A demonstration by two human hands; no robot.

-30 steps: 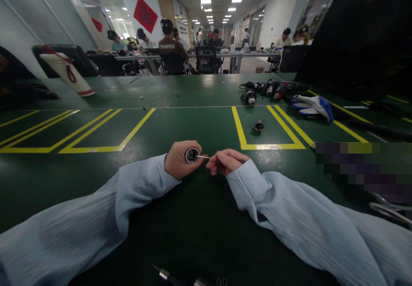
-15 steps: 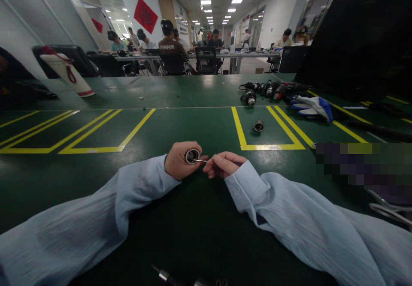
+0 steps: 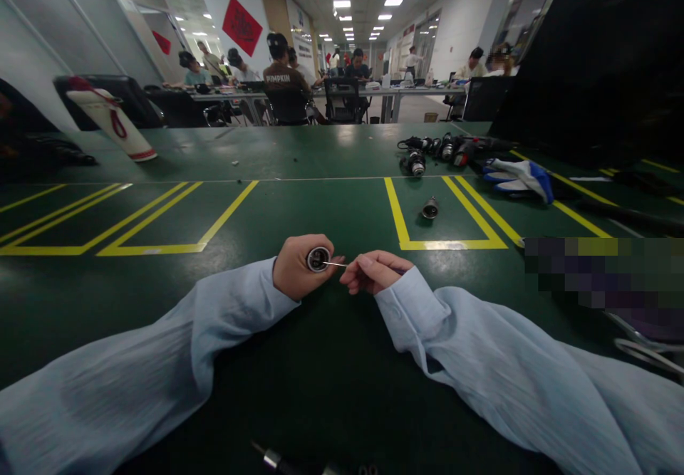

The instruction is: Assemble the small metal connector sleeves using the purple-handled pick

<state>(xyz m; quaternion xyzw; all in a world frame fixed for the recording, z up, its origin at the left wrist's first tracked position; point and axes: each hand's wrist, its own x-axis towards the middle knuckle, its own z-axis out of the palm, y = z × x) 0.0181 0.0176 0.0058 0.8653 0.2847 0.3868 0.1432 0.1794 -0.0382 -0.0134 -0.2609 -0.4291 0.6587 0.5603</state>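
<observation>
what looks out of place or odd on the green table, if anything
Nothing looks spilled or plainly damaged. Mildly untidy: a few small bits are scattered on the far part of the green table, like stray debris, and the blue-and-white glove lies rumpled at the right, near a jumble of parts.

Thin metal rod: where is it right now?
Just below the head view's centre, the thin metal rod runs from the right hand to the open-ended round part held by the left hand.
</observation>
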